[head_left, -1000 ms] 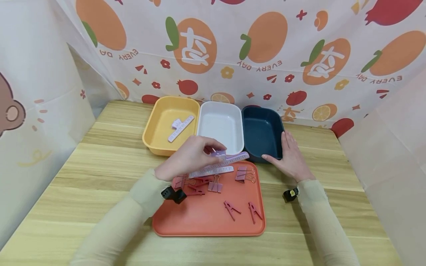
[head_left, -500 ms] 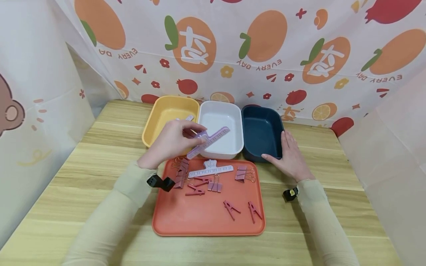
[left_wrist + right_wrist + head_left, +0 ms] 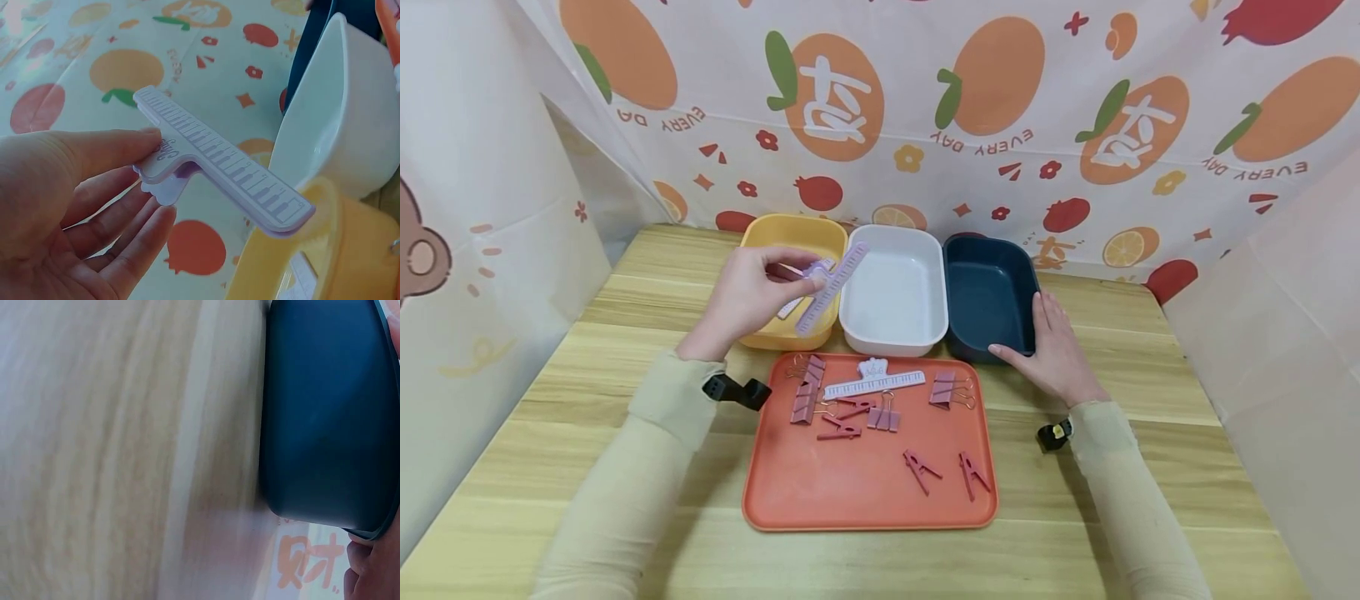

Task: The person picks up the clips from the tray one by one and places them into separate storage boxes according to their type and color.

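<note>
Pinched between thumb and fingers of my left hand is a purple clip with a long piano-key bar, held over the yellow bin. Beneath it in that bin lies a white piano-key clip, partly covered by the hand in the head view. My right hand rests on the near right corner of the dark blue bin, fingers along its outer side and thumb at the front rim. Another white piano-key clip lies on the orange tray.
Between the yellow and blue bins stands a white bin. The tray also bears several pink binder clips and several dark pink clothespins. A fruit-print curtain hangs behind the bins.
My left hand has carried the purple clip from above the tray, past the white bin's front, leftward and up over the yellow bin. The right hand has stayed at the blue bin.
</note>
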Demonstrator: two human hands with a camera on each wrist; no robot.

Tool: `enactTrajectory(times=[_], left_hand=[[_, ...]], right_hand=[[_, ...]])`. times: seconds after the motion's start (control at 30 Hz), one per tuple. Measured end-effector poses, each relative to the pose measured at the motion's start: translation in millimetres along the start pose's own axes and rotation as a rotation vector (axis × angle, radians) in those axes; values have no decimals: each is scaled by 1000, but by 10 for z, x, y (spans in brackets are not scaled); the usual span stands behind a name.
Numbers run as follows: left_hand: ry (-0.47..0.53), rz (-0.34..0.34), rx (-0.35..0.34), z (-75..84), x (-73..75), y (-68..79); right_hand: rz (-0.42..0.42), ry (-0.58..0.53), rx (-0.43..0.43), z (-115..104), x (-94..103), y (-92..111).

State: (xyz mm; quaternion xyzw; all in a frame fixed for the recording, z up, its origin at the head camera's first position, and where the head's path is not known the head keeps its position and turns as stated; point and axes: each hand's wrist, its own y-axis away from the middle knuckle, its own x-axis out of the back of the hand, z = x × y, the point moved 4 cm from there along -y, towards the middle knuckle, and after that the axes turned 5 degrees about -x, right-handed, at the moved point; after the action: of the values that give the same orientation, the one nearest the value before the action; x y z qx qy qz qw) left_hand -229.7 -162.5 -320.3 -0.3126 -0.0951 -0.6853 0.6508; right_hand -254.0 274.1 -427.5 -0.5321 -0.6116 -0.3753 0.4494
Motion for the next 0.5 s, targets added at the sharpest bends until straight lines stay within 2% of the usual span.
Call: enactTrajectory(times=[0.27,0.5], left_hand=[[-36,41,82,-113,146,-34],[-51,58,115,-224,224,-69]], right_hand=[[12,9,5,26,-14,-5],[18,3,1,36,-32,4]])
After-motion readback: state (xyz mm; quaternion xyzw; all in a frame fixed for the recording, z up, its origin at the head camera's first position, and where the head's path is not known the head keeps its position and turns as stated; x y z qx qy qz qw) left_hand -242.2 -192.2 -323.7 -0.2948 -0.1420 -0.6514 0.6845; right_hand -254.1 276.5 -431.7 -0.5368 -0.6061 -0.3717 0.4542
